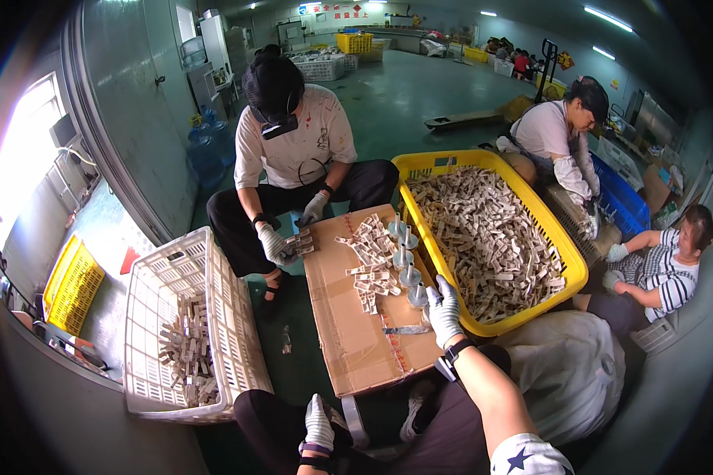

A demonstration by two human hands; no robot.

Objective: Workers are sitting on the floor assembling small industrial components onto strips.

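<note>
My right hand (445, 315), in a pale glove, is at the right edge of the cardboard surface (337, 332), its fingers stretched apart. Closest to it is the nearest of several grey round discs on upright rods (417, 296). A dark flat strip (408, 329) lies just left of that hand. Beyond it, small pale clip-like pieces (372, 269) are heaped on the cardboard. My left hand (319, 425), also gloved, rests low over my lap; its fingers point upward and hold nothing that I can see.
A yellow crate (576, 273) full of the same pieces adjoins the cardboard on the right. A white crate (238, 332) with more pieces stands left. Opposite, a co-worker's gloved hand (276, 245) holds several pieces. Another person and a child sit at right. A white sack (562, 364) lies near me.
</note>
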